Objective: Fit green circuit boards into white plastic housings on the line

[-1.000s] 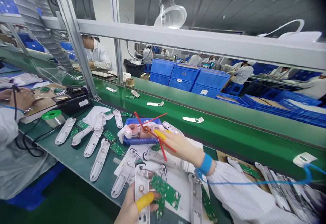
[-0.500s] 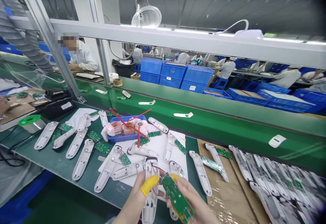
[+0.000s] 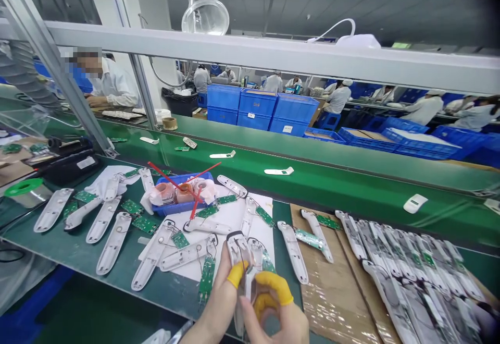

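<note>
My left hand (image 3: 216,307), a yellow finger cot on one finger, grips a long white plastic housing (image 3: 239,263) upright near the bench's front edge. My right hand (image 3: 279,315), with yellow finger cots, pinches the same housing from the other side. A second white shell piece (image 3: 255,260) stands just behind it, though I cannot tell whether it is separate. Thin wires run along the housing. A green circuit board (image 3: 207,276) lies on the white paper sheet (image 3: 230,219), just left of my left hand. The green board from my right hand is hidden.
Several white housings and green boards lie on the green bench mat (image 3: 78,260). A blue tray (image 3: 182,207) holds copper coils and red sticks. Housings line the cardboard sheet (image 3: 332,292) at right. A solder spool (image 3: 27,193), a black soldering station (image 3: 70,167) and a conveyor belt (image 3: 312,164) stand beyond; a co-worker (image 3: 111,86) sits behind glass.
My hands have come together around the white housing, and the green board in my right hand no longer shows. The view has shifted slightly, moving the bench left and up.
</note>
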Available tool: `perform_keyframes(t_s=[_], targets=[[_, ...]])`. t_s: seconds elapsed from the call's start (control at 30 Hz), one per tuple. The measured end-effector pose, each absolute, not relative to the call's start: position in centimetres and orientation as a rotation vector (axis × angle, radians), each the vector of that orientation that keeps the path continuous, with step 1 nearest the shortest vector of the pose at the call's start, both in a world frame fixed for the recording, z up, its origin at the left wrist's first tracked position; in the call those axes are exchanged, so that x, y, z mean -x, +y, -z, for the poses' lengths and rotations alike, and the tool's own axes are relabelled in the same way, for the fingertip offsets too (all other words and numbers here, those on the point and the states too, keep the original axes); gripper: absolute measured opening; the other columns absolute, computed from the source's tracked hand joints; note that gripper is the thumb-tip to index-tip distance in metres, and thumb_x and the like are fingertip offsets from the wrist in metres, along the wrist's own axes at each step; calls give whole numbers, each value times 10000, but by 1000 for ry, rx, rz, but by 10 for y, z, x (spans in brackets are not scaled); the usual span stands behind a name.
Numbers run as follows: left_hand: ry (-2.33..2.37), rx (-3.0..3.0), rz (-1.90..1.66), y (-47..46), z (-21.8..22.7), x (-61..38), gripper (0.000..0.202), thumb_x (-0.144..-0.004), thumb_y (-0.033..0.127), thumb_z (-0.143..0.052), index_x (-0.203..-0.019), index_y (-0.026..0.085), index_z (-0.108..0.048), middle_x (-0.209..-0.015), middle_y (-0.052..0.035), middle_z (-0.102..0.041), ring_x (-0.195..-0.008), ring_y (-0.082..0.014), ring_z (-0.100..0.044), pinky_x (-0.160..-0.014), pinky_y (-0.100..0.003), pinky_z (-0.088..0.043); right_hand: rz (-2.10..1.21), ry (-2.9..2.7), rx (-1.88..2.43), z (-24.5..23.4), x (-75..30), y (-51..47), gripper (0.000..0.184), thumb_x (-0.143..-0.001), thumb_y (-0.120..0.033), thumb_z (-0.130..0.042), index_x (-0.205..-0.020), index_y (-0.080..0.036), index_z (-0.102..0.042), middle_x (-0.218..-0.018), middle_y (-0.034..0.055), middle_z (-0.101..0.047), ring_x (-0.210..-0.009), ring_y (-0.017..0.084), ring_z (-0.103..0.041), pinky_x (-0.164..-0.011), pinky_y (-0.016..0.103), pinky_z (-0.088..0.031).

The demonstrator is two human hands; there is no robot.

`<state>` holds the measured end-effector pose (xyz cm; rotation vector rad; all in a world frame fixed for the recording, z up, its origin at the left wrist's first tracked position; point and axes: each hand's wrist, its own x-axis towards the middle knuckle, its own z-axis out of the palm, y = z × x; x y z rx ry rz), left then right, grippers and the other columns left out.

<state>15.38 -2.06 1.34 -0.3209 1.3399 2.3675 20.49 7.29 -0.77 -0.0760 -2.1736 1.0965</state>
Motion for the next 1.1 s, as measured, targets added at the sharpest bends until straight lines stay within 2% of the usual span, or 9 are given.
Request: perform_keyframes(t_s=[0.13, 0.27, 0.43, 0.53, 0.67, 0.77, 0.83, 0.97, 1.1], targets=[[1194, 289, -2423, -19, -26, -153, 703, -694, 507, -662, -1318, 240, -481, -1339, -64, -579, -1314, -285, -431, -1120, -395, -303, -627, -2177, -141, 4, -200, 79, 242, -885, -362, -542, -1013, -159, -570, -518, -13, -564, -371, 134, -542, -411, 238, -478], [1283, 200, -2382, -22, -26, -154, 704, -690, 529, -674, -1309, 244, -497, -1280, -74, -620, -1273, -309, -471, -1110, -435, -304, -572, -2183, -212, 0, -199, 82, 255, -879, -340, -563, -1060, -161, -561, -578, 18, -607, -455, 160, -599, -478, 256, -516], [1384, -26, -2373, -34, -17, -161, 555, -821, 518, -542, -1304, 247, -499, -1326, -58, -580, -1361, -266, -355, -1160, -400, -214, -1003, -2369, -253, -14, -196, 94, 331, -901, -401, -521, -1141, -174, -539, -602, -8, -586, -440, 120, -522, -454, 242, -452], [1333, -255, -2342, -39, -19, -164, 560, -834, 438, -564, -1341, 245, -424, -1396, -70, -507, -1385, -278, -308, -1157, -425, -221, -1486, -2462, -168, -31, -193, 105, 326, -876, -478, -521, -1016, -193, -594, -639, -1, -581, -506, 125, -518, -463, 237, -421], [1395, -534, -2189, -34, -28, -164, 867, -667, 189, -768, -1358, 217, -246, -1363, -166, -502, -1270, -327, -466, -1042, -416, -402, -2047, -2381, 1, -55, -190, 110, 372, -815, -566, -567, -852, -197, -596, -693, 8, -581, -590, 126, -531, -520, 232, -429], [1488, -477, -2149, -28, -28, -163, 894, -718, 210, -731, -1380, 206, -131, -1324, -204, -522, -1175, -315, -552, -974, -417, -461, -2167, -2290, 122, -58, -193, 109, 373, -786, -575, -604, -790, -203, -590, -656, -9, -548, -577, 116, -517, -513, 213, -436], [1533, -442, -2142, -28, -28, -163, 801, -813, 342, -626, -1407, 177, -116, -1418, -223, -429, -1287, -308, -448, -1073, -435, -366, -1996, -2280, 138, -52, -197, 109, 328, -804, -538, -606, -861, -215, -611, -692, 0, -588, -596, 120, -542, -528, 206, -467], [1391, -290, -2182, -32, -29, -166, 923, -816, 518, -555, -1472, 151, -20, -1554, -160, -222, -1428, -280, -199, -1169, -383, -205, -1301, -2350, -168, -31, -205, 111, 313, -851, -367, -614, -1126, -231, -551, -725, 2, -652, -513, 105, -575, -475, 179, -496], [1263, -10, -2256, -28, -26, -169, 926, -763, 543, -613, -1485, 258, -108, -1561, -39, -243, -1438, -308, -140, -1185, -412, -163, -682, -2268, -359, -26, -204, 106, 326, -852, -353, -613, -1097, -153, -539, -536, -42, -526, -389, 109, -526, -423, 207, -496]])
